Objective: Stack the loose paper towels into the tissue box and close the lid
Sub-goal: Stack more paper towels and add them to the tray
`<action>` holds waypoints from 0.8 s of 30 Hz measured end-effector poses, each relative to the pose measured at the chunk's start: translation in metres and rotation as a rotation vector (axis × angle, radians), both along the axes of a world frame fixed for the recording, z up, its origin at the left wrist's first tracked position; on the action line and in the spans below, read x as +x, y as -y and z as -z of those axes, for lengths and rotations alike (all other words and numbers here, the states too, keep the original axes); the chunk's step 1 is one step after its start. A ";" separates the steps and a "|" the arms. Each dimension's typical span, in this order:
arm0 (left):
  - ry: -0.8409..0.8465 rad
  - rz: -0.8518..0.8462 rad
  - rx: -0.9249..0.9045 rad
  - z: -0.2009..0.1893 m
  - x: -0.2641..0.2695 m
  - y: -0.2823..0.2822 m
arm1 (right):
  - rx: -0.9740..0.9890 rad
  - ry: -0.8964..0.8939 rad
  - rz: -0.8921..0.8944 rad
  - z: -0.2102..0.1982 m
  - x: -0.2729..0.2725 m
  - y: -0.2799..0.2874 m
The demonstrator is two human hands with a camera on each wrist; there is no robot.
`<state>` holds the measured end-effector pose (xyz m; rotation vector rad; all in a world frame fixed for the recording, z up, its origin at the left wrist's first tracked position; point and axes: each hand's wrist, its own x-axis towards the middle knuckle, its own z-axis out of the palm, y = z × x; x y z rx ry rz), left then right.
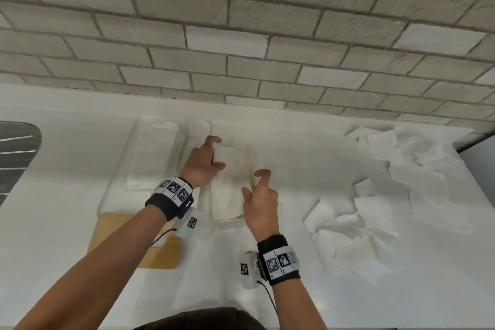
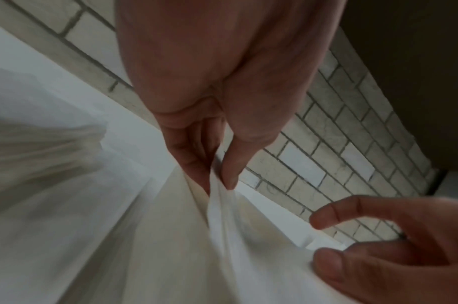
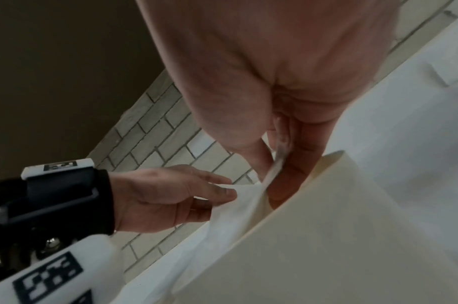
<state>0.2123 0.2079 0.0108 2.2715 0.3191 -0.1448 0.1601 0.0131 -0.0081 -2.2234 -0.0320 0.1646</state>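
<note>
White counter (image 1: 294, 147) — both hands pinch paper towel (image 1: 230, 169) | loose towels (image 1: 401, 169) right

My left hand (image 1: 201, 166) and my right hand (image 1: 261, 202) sit close together over the middle of the surface (image 1: 294, 147), each pinching an edge of one paper towel (image 1: 231, 171) held between them. Below that towel, under both hands, stands the tissue box (image 1: 227, 218). Just left of my left hand lies a tray (image 1: 117, 174) with a stack of towels (image 1: 150, 158) on it. Nearer me, below my left wrist, lies the lid (image 1: 117, 233). Well right of my right hand, loose towels (image 1: 375, 209) are scattered. Beyond both hands rises the brick wall (image 1: 241, 35).
</note>
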 end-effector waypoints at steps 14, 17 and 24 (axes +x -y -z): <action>-0.140 0.638 0.483 0.013 -0.012 0.029 | -0.363 0.155 -0.143 -0.010 0.001 0.008; -0.164 0.666 0.639 0.013 -0.013 0.040 | -0.294 0.227 -0.060 -0.020 0.005 0.038; 0.203 0.370 0.460 -0.015 -0.033 0.062 | -0.524 0.137 -0.045 0.000 0.016 0.167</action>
